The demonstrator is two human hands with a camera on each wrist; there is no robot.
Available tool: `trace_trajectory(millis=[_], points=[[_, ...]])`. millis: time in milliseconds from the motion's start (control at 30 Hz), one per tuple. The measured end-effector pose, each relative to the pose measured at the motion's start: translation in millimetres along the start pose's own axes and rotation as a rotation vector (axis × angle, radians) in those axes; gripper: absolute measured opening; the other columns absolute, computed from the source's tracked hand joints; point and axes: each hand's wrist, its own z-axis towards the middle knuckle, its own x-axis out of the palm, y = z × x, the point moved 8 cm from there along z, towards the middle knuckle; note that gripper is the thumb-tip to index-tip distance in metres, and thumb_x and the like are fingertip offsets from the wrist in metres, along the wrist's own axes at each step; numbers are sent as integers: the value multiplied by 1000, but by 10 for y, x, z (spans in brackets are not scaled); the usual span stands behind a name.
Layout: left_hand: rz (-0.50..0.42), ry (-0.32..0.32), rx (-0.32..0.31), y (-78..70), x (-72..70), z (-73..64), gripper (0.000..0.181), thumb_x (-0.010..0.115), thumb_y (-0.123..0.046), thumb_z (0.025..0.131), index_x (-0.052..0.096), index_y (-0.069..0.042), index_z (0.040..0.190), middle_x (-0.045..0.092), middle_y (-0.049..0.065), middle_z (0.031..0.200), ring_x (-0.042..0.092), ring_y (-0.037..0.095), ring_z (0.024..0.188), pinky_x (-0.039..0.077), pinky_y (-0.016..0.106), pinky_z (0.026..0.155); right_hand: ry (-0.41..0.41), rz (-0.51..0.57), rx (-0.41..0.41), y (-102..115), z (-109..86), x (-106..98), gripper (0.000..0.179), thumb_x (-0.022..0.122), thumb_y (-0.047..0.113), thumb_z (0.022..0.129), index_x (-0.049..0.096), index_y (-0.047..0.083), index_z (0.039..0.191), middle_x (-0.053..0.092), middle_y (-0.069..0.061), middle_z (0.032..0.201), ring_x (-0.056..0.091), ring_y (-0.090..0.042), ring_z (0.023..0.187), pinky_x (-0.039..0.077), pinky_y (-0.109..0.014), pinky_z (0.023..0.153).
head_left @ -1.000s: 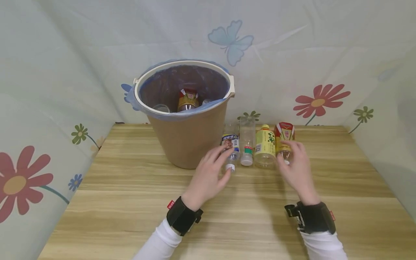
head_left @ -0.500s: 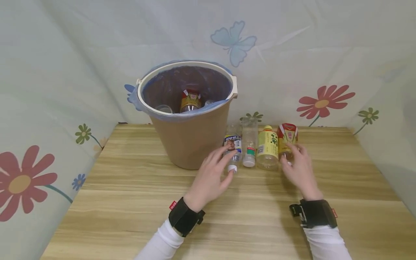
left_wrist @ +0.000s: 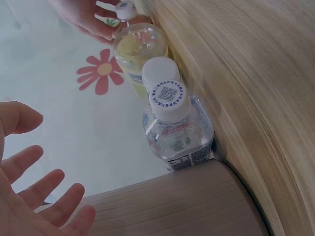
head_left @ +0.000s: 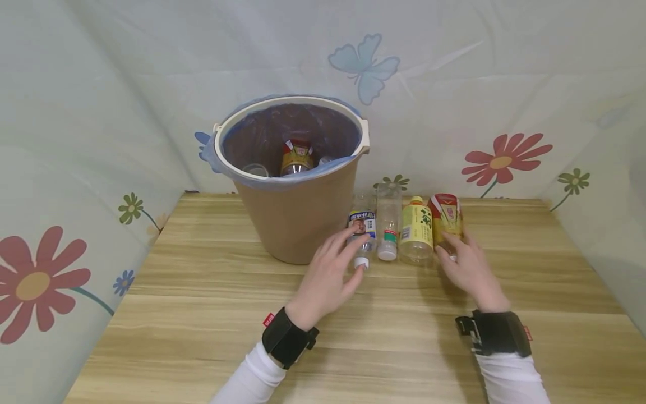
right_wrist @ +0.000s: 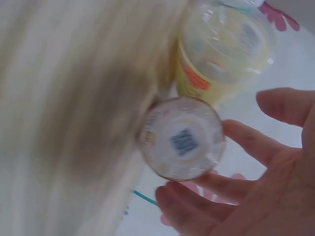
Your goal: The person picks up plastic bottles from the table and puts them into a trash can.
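Note:
In the head view, several plastic bottles lie side by side on the table with their caps or ends toward me. My left hand [head_left: 325, 275] hovers with loosely spread fingers at a clear bottle with a blue label [head_left: 361, 220]; the left wrist view shows its fingers [left_wrist: 44, 189] apart from the white cap [left_wrist: 169, 101]. Beside it lie a clear bottle with a green band [head_left: 387, 241] and a yellow-label tea bottle [head_left: 416, 230]. At the row's right end, my right hand [head_left: 469, 272] touches a red-and-yellow bottle [head_left: 445, 210], fingers [right_wrist: 246, 142] along its side and thumb lifted off.
A brown bin [head_left: 298, 224] lined with a blue bag stands left of the row. Inside it lie a red-and-yellow bottle [head_left: 296, 157] and clear ones. A flowered curtain [head_left: 429, 123] hangs behind the wooden table [head_left: 202, 308].
My right hand has come against the red-and-yellow bottle, which has shifted slightly left, its top tilting toward the tea bottle. My left hand stays nearly in place; the head view has shifted a little.

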Motion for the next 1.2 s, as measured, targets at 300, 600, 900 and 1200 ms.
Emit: trace_trajectory(millis=[300,600,900,1200], points=[[-1,4,-7,28,-27,-12,52,59,-23,89,45,-17,139,33,4,150,37,24,131,37,45,104,130,-43,34,5,-102,-68,54,45,31,98,43,-8,136,27,-46,136,31,-61,119,28,-72,94],[3,6,-18,64,-50,-26,56,60,-23,89,42,-19,142,31,2,151,37,24,131,37,46,103,188,-57,-20,53,-285,-157,49,48,28,98,48,-9,130,31,-46,133,32,-61,118,29,-74,90],[-4,12,-11,35,-27,-4,55,58,-24,89,42,-19,141,31,4,151,36,24,132,37,46,104,153,-82,23,25,11,-323,70,54,32,94,26,-8,143,18,-49,137,24,-64,120,26,-77,88],[-16,12,-3,5,-4,5,55,59,-22,88,43,-20,141,31,2,150,36,23,132,37,46,103,242,-120,118,-61,303,-299,85,57,40,90,13,-3,148,23,-45,134,34,-59,114,35,-73,85]])
